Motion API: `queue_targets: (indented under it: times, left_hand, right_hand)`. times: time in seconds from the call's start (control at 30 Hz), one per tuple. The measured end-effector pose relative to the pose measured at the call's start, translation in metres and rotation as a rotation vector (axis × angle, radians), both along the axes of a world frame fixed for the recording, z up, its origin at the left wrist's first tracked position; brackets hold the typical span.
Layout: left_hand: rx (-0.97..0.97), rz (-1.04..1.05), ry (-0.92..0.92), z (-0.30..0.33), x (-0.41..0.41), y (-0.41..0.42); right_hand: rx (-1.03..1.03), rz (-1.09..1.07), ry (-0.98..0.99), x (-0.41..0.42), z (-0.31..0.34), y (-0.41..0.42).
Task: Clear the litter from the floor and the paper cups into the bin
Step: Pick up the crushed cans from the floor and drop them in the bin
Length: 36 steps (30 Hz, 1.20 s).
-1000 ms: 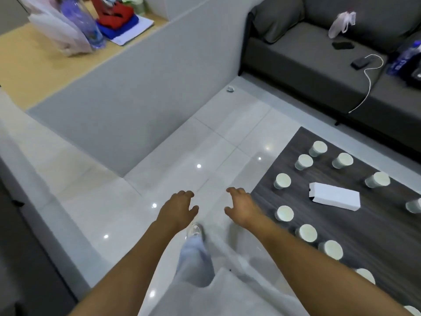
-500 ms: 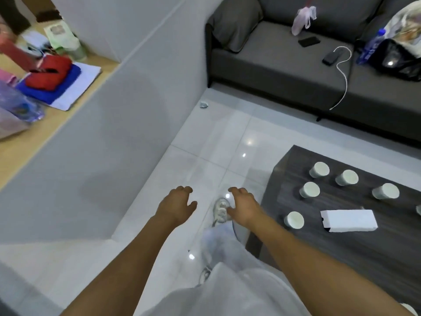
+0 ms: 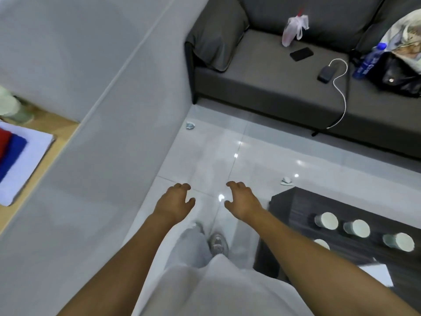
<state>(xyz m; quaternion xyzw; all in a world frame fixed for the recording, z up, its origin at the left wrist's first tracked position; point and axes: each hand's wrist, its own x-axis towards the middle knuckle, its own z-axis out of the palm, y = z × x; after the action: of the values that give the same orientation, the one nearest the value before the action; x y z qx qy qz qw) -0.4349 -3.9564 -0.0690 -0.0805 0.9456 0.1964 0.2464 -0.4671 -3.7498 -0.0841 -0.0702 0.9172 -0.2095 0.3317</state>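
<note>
My left hand (image 3: 175, 201) and my right hand (image 3: 241, 200) hang out in front of me over the white tiled floor, fingers loosely curled, holding nothing. A crumpled bit of litter (image 3: 190, 125) lies on the floor by the wall corner near the sofa's left end. A second scrap of litter (image 3: 286, 180) lies just beyond the dark low table's far corner. Several white paper cups (image 3: 326, 221) stand on the dark low table (image 3: 296, 208) to my right. No bin is in view.
A grey sofa (image 3: 273, 83) at the back holds a phone, a power bank with a white cable, a plastic bag, a bottle and a black bag. A grey wall (image 3: 102, 144) runs along my left. A white box (image 3: 376, 273) lies on the table.
I have walked forward towards the sofa; the view has shifted so the table and cups slide to the lower right. A second scrap by the table corner has come into view. Both hands stay empty.
</note>
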Motion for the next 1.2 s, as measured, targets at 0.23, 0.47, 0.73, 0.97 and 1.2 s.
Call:
queue_targets:
  times: [0.23,0.47,0.73,0.97,1.2]
  left_hand:
    - [-0.010,-0.045,-0.046,-0.013,-0.123,-0.043]
    - [-0.068,-0.117,-0.070,-0.013,-0.264,-0.092]
    - [-0.091,-0.129,-0.110,-0.026,-0.391,-0.112]
    - [-0.080,-0.029,-0.169,-0.053,-0.492,-0.109]
    - [-0.079,-0.003,-0.207,-0.095,-0.569,-0.104]
  right_hand:
    - [0.026,-0.067,-0.029,-0.119,-0.013,-0.034]
    - [-0.005,-0.154,-0.005,-0.246,-0.013,-0.080]
    - [-0.024,-0.181,-0.057,-0.362,-0.023,-0.098]
    - [-0.008,-0.128,-0.073,-0.479,-0.044,-0.089]
    - [0.004,-0.121,-0.106,-0.566,-0.078,-0.085]
